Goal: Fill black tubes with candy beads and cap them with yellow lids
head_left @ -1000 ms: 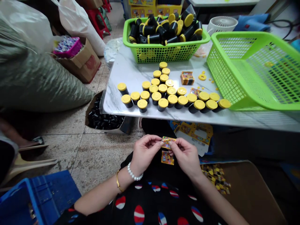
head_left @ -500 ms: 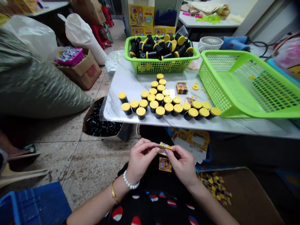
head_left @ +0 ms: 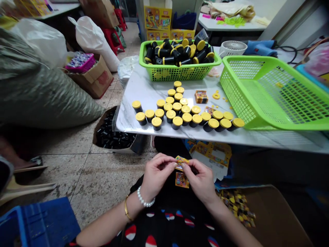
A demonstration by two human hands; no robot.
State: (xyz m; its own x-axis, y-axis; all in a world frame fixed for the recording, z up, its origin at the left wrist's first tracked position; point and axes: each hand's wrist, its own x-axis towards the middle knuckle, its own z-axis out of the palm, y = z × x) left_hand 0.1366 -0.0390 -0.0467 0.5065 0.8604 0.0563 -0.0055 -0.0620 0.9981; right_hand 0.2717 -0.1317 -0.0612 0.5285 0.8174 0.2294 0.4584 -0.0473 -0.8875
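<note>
Between my two hands, over my lap, is a small yellow printed card (head_left: pixel 182 162), perhaps a label or a folded slip. My left hand (head_left: pixel 158 173) pinches its left edge between thumb and fingers. On the other side my right hand (head_left: pixel 202 180) pinches the right part, its thumb pressed on the card's face. A second printed card (head_left: pixel 182 180) lies on the dark cloth of my lap just below. Ahead on the table (head_left: pixel 128 116), several small black cups with yellow lids (head_left: pixel 177 122) stand upright in loose rows. A stack of printed cards (head_left: pixel 201 96) sits behind them.
A green basket (head_left: pixel 180 73) full of lidded black cups stands at the table's back, another green basket (head_left: pixel 257 113) to the right. Below left is a box of black cups (head_left: pixel 115 135); at lower right, a brown box (head_left: pixel 272 209) holds wrapped pieces. A fan (head_left: pixel 232 48) stands behind.
The card in my fingers has tilted slightly, showing more of its printed face. Both hands keep their pinch. The whole scene has shifted a little to the right in view.
</note>
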